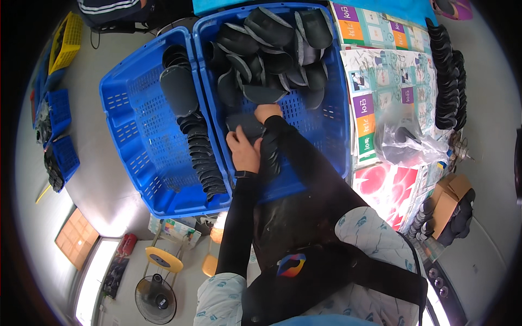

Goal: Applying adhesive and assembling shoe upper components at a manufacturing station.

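Inside the right blue crate (341, 136), my left hand (246, 155) has its fingers and thumb bent onto a dark curved piece (246, 124) at the top of a nested row (270, 160). My right hand (268, 112) is just beyond it, fingers closed at the lower edge of another black, cup-shaped piece with a grey rim (263, 94). Part of that grip is hidden. Loose pieces of the same kind (269, 27) lie heaped in the crate's far half. They look like padded shoe parts, but their exact kind cannot be told.
A second blue crate (130, 157) adjoins on the left, with a nested row of dark pieces (198, 146) along its right side. On the right are printed sheets (386, 81), a clear plastic bag (405, 144), more nested pieces (443, 70) and a cardboard box (448, 204). A fan (156, 299) stands lower left.
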Available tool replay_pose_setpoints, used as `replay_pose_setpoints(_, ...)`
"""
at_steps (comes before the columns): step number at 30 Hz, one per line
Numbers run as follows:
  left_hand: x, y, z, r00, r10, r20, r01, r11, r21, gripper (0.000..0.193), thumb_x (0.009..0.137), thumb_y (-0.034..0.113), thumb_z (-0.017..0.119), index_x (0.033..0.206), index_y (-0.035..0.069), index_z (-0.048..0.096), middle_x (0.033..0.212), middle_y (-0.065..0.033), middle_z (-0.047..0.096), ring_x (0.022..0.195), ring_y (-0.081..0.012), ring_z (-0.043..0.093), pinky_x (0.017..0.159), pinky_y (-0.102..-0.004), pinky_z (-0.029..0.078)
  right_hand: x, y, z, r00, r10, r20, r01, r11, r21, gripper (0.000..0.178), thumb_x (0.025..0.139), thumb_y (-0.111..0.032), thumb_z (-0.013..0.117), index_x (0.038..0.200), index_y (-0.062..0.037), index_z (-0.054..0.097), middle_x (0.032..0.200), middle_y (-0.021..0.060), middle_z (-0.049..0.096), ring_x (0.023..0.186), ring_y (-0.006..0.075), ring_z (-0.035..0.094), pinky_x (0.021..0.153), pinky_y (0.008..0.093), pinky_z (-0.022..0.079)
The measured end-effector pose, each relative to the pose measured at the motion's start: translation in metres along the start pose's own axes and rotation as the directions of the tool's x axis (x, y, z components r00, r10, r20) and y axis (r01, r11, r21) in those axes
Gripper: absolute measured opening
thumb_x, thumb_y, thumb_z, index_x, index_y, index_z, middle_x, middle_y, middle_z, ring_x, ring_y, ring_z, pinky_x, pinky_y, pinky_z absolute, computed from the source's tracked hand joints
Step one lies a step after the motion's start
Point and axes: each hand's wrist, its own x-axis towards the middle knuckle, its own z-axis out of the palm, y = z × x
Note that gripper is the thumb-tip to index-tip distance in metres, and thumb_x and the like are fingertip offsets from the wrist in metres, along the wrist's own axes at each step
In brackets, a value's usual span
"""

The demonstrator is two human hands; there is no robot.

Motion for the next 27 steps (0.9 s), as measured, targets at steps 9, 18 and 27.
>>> replay_pose_setpoints(9, 0.081, -0.04, 0.031, 0.863, 0.138, 0.486, -0.312, 0.903, 0.297, 0.062, 0.095, 0.056, 0.058, 0.128, 0.004, 0.063, 0.128, -0.0197, 0.063, 0.125, -0.0371, 0.055, 0.107, -0.0531, 0.042, -0.065, 0.014, -0.072, 0.824, -0.551, 0.131, 0.564, 0.819, -0.104, 0.037, 0.083, -0.033, 0.068, 0.089, 0.0021, 0.076, 0.097, 0.0276, 0.071, 0.094, 0.0452, 0.069, 0.085, 0.0505, 0.056)
replay_pose_setpoints(18, 0.068, -0.014, 0.03, 0.858, 0.165, 0.486, -0.336, 0.896, 0.29, 0.07, 0.094, 0.063, 0.058, 0.123, 0.0, 0.067, 0.121, -0.0212, 0.059, 0.113, -0.0405, 0.056, 0.098, -0.0472, 0.048, -0.047, 0.021, -0.129, 0.645, -0.763, -0.03, 0.659, 0.576, -0.485, 0.066, 0.071, -0.033, 0.085, 0.127, -0.0068, 0.061, 0.115, 0.0112, 0.063, 0.123, 0.0314, 0.051, 0.095, 0.0431, 0.043)
replay_pose_setpoints(27, 0.051, -0.017, 0.025, 0.929, 0.217, 0.299, -0.295, 0.923, 0.245, 0.059, 0.089, 0.053, 0.07, 0.109, -0.002, 0.064, 0.112, -0.0191, 0.061, 0.11, -0.0402, 0.055, 0.099, -0.0484, 0.045, -0.004, 0.043, -0.092, 0.845, -0.534, 0.03, 0.504, 0.814, 0.29, 0.062, 0.08, -0.047, 0.083, 0.125, -0.0066, 0.069, 0.121, 0.0186, 0.066, 0.119, 0.0304, 0.061, 0.102, 0.0419, 0.048)
